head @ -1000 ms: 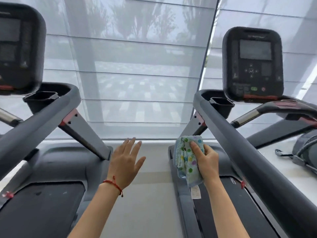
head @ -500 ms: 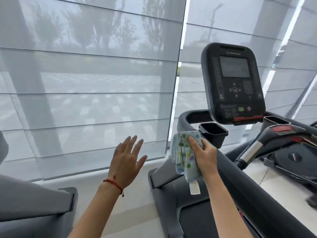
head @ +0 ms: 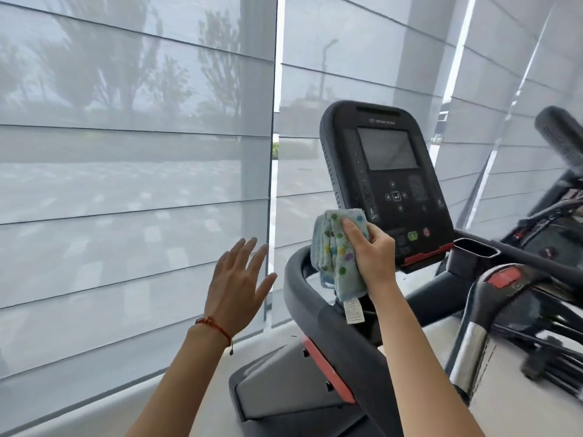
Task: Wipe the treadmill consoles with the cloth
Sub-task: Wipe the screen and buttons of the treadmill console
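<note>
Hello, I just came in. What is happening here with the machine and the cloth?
A person is cleaning gym treadmills. The right hand grips a folded, dotted cloth and holds it up at the lower left corner of the treadmill console; whether it touches the panel cannot be told. The left hand is open in the air, holding nothing, in front of the window blinds.

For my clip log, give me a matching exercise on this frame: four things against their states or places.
Things:
1. cloth
2. left hand
3. console screen
4. cup holder

States:
A. dark, switched off
B. open, holding nothing
C. right of the console base
D. folded, gripped in the right hand

Pairs: 1-D, 2-B, 3-A, 4-C
</note>
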`<action>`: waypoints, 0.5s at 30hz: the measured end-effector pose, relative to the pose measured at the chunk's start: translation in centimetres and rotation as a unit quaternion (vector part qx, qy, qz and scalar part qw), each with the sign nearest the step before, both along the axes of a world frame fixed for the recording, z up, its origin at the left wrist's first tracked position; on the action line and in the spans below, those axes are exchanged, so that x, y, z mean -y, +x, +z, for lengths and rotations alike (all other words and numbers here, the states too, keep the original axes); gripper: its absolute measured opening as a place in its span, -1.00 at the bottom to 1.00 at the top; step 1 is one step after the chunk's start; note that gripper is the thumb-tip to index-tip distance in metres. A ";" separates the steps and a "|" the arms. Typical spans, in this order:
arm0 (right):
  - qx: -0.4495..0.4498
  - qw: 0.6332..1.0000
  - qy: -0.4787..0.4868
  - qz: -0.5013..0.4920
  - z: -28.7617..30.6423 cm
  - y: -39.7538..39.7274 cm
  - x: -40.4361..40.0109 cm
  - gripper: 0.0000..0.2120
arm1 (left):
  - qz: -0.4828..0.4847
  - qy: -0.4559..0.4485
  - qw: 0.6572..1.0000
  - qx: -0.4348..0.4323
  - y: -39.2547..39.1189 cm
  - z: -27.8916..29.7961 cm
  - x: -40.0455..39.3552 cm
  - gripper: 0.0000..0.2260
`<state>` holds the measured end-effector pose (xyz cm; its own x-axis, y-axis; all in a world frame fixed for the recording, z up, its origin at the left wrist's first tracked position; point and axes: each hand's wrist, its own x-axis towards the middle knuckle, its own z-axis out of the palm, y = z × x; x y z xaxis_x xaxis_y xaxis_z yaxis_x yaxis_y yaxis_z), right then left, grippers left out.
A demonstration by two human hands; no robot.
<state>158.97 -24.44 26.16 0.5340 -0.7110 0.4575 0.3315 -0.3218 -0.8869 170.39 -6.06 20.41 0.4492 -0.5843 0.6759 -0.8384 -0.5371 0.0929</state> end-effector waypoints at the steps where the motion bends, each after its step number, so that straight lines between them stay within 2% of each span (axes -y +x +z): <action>1: 0.000 1.000 -0.001 -0.011 0.2 0.7 1.0 -0.69 | -0.014 0.000 1.000 0.003 1.0 0.2 1.2 -0.39; 10: 0.018 0.993 -0.028 -0.117 3.1 5.7 8.4 -0.78 | -0.126 -0.017 0.991 0.032 9.8 2.2 11.9 -0.42; 15: 0.027 0.986 -0.046 -0.160 5.0 7.4 12.4 -0.84 | -0.168 -0.043 0.984 0.052 13.2 4.3 17.1 -0.52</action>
<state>166.38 -36.84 31.16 0.2625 -0.7934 0.5491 0.2463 -0.4951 -0.8332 183.59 -23.20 24.67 0.1666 -0.6266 0.7613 -0.9745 -0.2224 0.0303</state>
